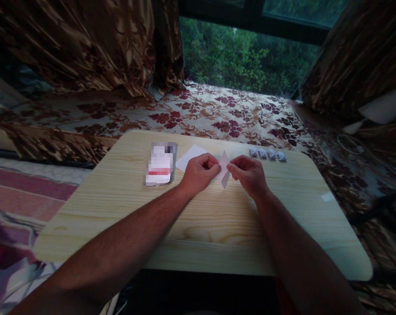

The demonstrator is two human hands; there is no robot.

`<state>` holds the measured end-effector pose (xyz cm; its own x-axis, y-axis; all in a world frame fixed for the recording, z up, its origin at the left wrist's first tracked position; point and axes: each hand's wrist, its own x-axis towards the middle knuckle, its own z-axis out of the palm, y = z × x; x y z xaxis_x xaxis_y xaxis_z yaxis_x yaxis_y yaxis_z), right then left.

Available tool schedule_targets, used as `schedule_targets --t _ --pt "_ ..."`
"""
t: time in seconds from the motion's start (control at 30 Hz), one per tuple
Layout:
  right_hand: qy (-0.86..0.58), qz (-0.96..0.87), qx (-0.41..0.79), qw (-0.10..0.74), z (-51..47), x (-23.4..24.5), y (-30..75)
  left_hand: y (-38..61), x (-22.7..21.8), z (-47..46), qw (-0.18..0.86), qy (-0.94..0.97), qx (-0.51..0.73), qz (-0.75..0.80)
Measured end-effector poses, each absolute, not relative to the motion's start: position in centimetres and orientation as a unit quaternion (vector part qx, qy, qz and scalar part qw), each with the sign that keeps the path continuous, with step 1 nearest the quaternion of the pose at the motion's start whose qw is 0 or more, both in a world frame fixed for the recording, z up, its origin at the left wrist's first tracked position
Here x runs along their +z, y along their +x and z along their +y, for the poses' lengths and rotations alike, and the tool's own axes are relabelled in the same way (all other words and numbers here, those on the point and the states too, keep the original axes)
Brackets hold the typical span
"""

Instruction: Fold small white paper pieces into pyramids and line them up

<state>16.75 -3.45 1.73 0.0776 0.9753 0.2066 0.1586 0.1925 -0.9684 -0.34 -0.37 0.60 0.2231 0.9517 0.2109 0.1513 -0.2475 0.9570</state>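
Note:
My left hand [200,172] and my right hand [247,173] meet over the far middle of a light wooden table [198,227]. Both are closed in a pinch on a small folded piece of white paper [224,168], which stands as a pointed diamond shape between them. A flat white sheet of paper [188,156] lies on the table just behind my left hand. A row of several small folded paper pieces [268,154] sits to the right, beyond my right hand.
A blurred-out rectangular object [159,165] lies on the table's left part. Floral patterned fabric [217,113] covers the ledge behind the table, with curtains on both sides and a window showing green trees. A white lamp-like object [378,109] is at the far right.

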Motion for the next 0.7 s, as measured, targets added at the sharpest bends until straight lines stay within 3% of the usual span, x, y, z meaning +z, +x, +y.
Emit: schedule_targets --t 0.7 --pt "-0.490 -0.573 0.369 0.543 -3.47 1.42 16.60 -0.32 0.36 -0.35 0.444 0.639 0.469 0.418"
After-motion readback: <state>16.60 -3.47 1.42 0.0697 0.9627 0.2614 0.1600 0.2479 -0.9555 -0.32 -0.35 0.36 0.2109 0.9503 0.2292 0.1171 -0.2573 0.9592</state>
